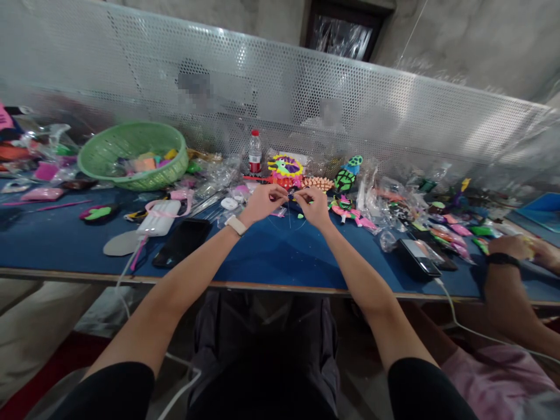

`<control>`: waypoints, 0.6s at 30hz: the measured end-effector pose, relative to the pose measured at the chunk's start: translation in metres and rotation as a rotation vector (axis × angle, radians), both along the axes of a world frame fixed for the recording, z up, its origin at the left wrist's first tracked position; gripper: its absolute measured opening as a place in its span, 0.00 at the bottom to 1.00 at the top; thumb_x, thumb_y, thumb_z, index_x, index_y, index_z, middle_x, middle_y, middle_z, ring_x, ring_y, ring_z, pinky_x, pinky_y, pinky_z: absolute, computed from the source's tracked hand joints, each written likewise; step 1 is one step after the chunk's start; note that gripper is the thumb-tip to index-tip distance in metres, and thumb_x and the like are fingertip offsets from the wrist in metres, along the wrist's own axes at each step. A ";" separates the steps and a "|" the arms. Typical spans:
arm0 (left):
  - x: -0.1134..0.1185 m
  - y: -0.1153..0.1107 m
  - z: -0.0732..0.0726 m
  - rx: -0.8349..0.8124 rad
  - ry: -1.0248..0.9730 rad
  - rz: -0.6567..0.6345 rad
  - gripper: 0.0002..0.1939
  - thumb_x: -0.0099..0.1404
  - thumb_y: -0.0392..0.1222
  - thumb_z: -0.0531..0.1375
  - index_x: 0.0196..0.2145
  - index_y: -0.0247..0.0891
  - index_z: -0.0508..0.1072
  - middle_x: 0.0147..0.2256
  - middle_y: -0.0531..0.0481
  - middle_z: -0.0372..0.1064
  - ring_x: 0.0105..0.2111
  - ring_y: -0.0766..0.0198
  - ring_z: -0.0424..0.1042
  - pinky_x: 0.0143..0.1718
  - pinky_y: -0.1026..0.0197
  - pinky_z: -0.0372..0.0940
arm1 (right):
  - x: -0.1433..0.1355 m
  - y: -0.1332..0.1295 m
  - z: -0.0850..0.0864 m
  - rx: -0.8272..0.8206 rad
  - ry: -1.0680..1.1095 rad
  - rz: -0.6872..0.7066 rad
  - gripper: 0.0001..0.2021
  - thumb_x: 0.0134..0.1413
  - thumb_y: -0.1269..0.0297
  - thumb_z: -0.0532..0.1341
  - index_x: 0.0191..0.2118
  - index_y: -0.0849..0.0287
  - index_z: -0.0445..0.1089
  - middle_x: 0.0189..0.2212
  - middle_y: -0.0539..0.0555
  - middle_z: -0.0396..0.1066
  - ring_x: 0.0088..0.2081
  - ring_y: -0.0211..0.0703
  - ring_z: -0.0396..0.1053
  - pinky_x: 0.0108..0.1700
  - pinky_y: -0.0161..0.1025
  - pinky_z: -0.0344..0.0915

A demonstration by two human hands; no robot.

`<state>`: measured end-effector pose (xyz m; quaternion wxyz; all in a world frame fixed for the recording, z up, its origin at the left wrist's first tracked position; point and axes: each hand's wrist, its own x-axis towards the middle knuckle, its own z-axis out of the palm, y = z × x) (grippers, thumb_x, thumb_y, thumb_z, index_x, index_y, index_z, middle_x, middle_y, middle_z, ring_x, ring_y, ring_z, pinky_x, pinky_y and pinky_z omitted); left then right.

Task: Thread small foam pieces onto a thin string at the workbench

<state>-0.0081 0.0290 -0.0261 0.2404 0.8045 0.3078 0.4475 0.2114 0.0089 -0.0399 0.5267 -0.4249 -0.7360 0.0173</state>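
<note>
My left hand [262, 204], with a pale band on its wrist, pinches one side of a small dark blue piece [290, 197] just above the table. From the other side my right hand [315, 207] grips the same piece between its fingertips. Its kind is too small to make out. A thin pale strand [289, 217] hangs below it. Behind my hands stand a yellow and purple modelled figure [286, 167] and a spiky peach-coloured piece [318, 184]. A pink and green figure [347, 210] lies right of my right hand. A small green bit [300, 216] rests below my fingers.
A green basket [175, 137] with bagged coloured clay stands at the left. Nearer lie a white power bank [161, 219] and a black phone [181, 242]. A red-capped bottle [255, 154] stands at the back. A co-worker's hand [510, 248] works at the right, beyond another phone [417, 259].
</note>
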 end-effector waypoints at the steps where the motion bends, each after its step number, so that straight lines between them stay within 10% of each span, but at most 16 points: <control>1: 0.000 -0.002 0.000 0.098 0.065 0.062 0.07 0.70 0.38 0.71 0.46 0.39 0.82 0.43 0.44 0.85 0.43 0.56 0.83 0.49 0.54 0.74 | 0.000 0.001 0.000 -0.018 0.009 0.002 0.14 0.71 0.52 0.66 0.37 0.53 0.84 0.27 0.52 0.74 0.33 0.47 0.70 0.43 0.47 0.69; 9: 0.000 -0.010 -0.003 0.399 0.289 0.239 0.08 0.74 0.49 0.69 0.42 0.43 0.82 0.42 0.43 0.83 0.47 0.50 0.81 0.55 0.48 0.69 | 0.001 0.001 0.000 0.004 -0.032 0.005 0.15 0.72 0.51 0.66 0.36 0.53 0.83 0.28 0.53 0.76 0.34 0.48 0.72 0.45 0.48 0.70; 18: 0.002 0.011 -0.005 -0.211 -0.126 -0.044 0.16 0.75 0.51 0.67 0.32 0.40 0.80 0.32 0.46 0.77 0.30 0.62 0.72 0.34 0.57 0.68 | 0.000 -0.004 0.002 0.069 -0.062 0.016 0.14 0.73 0.51 0.65 0.38 0.51 0.83 0.30 0.53 0.78 0.37 0.50 0.72 0.53 0.53 0.69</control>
